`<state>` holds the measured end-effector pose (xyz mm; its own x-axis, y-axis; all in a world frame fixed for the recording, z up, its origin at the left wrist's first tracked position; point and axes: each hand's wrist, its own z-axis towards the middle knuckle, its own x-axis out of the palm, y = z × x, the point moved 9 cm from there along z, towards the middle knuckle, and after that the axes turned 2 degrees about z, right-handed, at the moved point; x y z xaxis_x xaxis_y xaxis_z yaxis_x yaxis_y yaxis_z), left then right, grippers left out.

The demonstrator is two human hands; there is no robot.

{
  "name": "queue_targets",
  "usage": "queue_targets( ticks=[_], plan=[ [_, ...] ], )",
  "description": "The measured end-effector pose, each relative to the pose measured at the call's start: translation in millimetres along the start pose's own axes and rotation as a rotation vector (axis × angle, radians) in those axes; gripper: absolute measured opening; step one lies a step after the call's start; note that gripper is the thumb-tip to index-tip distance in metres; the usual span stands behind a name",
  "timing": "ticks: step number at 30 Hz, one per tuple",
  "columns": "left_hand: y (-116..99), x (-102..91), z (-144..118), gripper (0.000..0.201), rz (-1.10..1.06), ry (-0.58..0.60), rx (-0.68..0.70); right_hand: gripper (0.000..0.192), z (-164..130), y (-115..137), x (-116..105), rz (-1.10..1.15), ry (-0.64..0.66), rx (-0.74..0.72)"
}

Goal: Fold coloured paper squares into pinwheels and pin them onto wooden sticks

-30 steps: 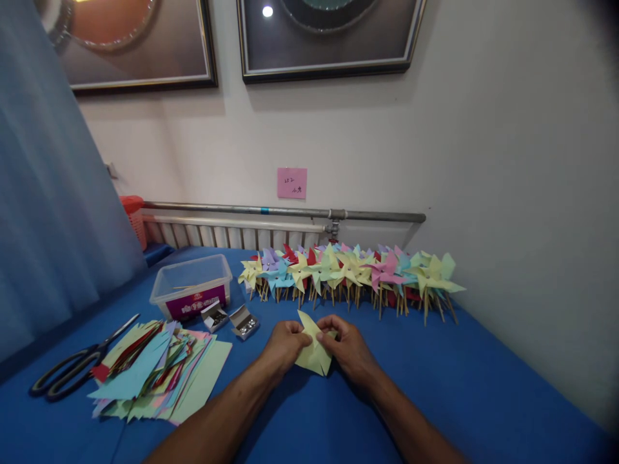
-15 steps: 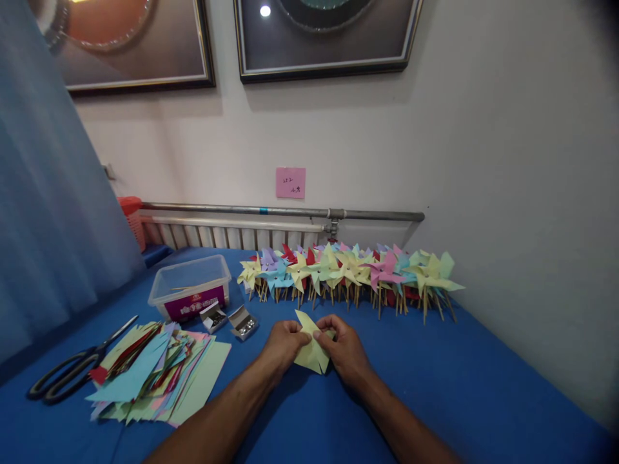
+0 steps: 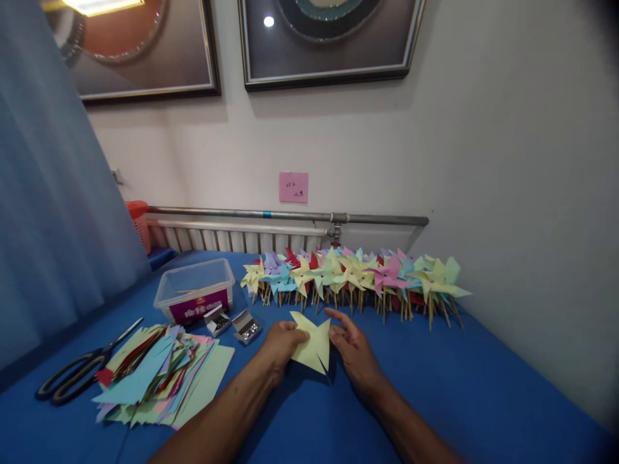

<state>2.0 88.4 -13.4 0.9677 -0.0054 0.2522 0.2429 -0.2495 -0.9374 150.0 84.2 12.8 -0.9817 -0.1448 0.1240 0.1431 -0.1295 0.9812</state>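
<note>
Right hand point(image 3: 355, 346) now opened beside paper point(image 3: 312, 346)

A home craft corner; framed pictures point(image 3: 329, 38) and a radiator point(image 3: 232, 240) line the wall. Paper pinwheels point(image 3: 358, 274) crowd the blue table's point(image 3: 483, 386) far edge.

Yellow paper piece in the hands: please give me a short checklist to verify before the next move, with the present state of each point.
1. Left hand holds the yellow paper piece at its left edge: ok.
2. Right hand grips the paper: not ok, its fingers are open beside the right edge.
3. Paper flaps folded to the centre: not ok, the points stand out loose.
4. Open pin boxes near the left hand: ok.
5. A stick ready in the clear tub: cannot tell.
6. Finished pinwheels stand apart from the hands: ok.
</note>
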Motion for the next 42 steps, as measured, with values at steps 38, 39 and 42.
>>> queue_targets(
  ticks=[38,39,42],
  plan=[
    [4.5,-3.3,6.1,0.015,0.073,-0.064,0.007,0.032,-2.3,-13.1,5.5,-0.267,-0.058,0.009],
    [4.5,-3.2,6.2,0.015,0.076,-0.062,0.009,0.031,-2.3,-13.9,5.5,-0.261,-0.067,0.018],
    [5.0,-4.8,6.9,0.016,0.091,-0.075,0.012,0.031,-3.0,-15.7,5.6,-0.219,-0.101,0.062]
  ],
)
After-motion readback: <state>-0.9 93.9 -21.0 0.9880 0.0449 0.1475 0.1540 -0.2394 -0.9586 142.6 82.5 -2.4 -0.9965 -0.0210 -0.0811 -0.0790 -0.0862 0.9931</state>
